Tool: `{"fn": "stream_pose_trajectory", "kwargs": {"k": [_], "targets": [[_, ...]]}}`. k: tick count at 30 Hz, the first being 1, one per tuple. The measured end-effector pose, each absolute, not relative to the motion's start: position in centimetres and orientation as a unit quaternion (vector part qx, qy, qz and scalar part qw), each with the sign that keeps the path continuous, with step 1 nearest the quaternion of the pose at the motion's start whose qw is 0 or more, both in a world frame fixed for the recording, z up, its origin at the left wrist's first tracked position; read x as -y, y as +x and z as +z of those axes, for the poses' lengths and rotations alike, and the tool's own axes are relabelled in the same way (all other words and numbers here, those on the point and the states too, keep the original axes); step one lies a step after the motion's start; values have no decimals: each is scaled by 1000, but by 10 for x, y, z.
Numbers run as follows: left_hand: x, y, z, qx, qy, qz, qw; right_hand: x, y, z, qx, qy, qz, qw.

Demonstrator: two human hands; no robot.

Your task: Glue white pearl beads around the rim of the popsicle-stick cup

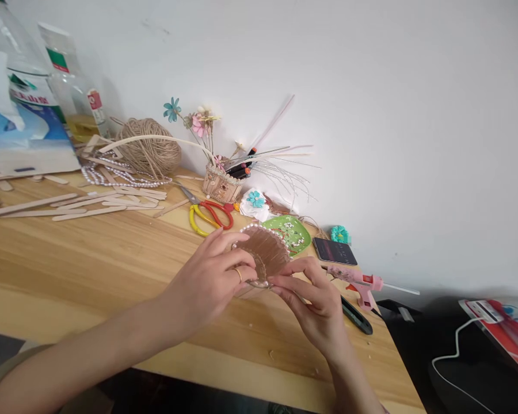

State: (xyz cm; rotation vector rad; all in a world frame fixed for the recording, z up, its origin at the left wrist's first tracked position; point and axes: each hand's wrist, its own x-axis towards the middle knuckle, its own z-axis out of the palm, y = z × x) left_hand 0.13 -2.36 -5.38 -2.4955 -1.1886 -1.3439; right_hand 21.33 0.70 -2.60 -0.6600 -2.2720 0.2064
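A brown, ribbed, cup-like piece (267, 244) with white pearl beads along its rim is held between both hands above the wooden table. My left hand (211, 270), with a ring on one finger, is closed on its left side, some fingertips reaching inside the rim. My right hand (313, 296) pinches the near right edge, where the pearl trim runs. The fingers hide part of the rim and whatever lies beneath the pinch. Just behind the piece lies a green tray (300, 233) of small beads. Scissors (207, 213) with red and yellow handles rest behind my left hand.
A pink glue gun (365, 284), a dark green cutter (356, 315) and a phone (334, 251) lie at right, near the table edge. Craft sticks (95, 204), a twine ball (149, 146), a pen holder (220, 184) with flowers and a tissue pack (30, 138) stand at the back.
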Motion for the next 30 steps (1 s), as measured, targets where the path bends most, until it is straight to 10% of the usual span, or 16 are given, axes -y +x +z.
{"fn": "stream_pose_trajectory", "kwargs": {"k": [10, 30], "targets": [[24, 2, -54, 389, -809, -442, 16, -8, 218, -26, 884, -250, 130, 373], [26, 19, -40, 402, -787, -467, -27, -18, 244, -15, 612, -288, 381, 630]]}}
